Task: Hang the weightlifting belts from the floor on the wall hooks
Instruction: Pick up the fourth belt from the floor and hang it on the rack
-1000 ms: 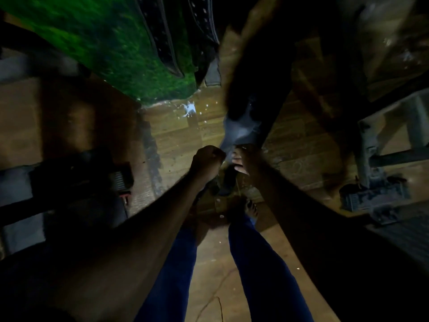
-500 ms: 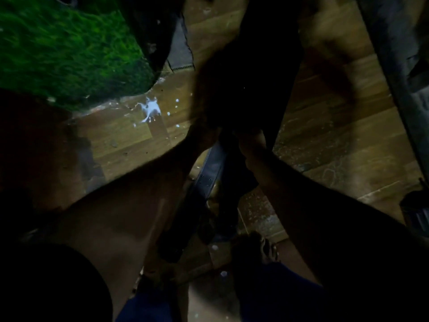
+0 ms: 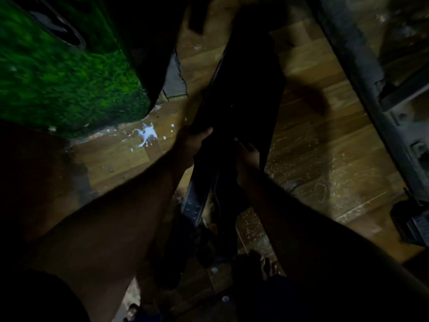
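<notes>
A wide black weightlifting belt is held up in front of me over the wooden floor. My left hand grips its left edge and my right hand grips its lower right part. The belt's narrow strap end, with punched holes, hangs down between my forearms. More dark belts hang against the green wall at the upper left. No hook is visible in the dim light.
A green grass-like wall covering fills the upper left. A white paint splash marks the wooden floor. A grey metal machine frame runs along the right side. My bare foot shows below.
The belt has been lifted off the floor and now hangs higher between both hands. The view has tilted up and closer to the green wall.
</notes>
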{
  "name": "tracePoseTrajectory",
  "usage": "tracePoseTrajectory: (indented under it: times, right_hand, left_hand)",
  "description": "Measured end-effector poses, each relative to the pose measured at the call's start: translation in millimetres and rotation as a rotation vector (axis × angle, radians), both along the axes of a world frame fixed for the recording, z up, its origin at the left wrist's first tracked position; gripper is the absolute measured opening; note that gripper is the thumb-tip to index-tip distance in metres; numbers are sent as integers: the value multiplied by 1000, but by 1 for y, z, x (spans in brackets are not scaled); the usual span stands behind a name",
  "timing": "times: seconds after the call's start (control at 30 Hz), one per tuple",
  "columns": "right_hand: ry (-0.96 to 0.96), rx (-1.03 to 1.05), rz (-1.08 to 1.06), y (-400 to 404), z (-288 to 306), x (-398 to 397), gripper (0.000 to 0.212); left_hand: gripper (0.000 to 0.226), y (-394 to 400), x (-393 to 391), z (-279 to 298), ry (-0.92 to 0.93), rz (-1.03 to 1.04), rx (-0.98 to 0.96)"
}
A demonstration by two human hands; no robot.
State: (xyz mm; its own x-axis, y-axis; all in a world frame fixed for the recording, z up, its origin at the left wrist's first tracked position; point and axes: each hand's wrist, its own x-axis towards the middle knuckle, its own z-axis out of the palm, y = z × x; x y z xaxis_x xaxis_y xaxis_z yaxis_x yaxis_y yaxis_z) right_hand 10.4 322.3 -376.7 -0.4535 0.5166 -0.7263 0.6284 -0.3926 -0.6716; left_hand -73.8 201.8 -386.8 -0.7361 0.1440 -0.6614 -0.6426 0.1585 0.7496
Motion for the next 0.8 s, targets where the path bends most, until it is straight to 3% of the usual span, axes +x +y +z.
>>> tracePoseTrajectory:
  times: [0.23, 0.37, 0.53, 0.67, 0.8]
  right_hand:
    - [-14, -101, -98, -15, 126, 29, 22]
    - [40, -154, -24, -22, 220, 23, 52]
    - [118, -189, 4, -37, 329, 31, 53]
    - [187, -164, 69, -50, 426, 34, 48]
    - [232, -192, 133, -54, 509, 46, 33]
  left_hand:
    - [20, -19, 32, 144, 69, 26, -91]
    - [21, -38, 42, 232, 30, 13, -19]
    - [32, -68, 58, 345, -35, 14, 7]
    - [7, -85, 70, 437, -94, -20, -31]
    - [39, -92, 63, 517, -32, 35, -191]
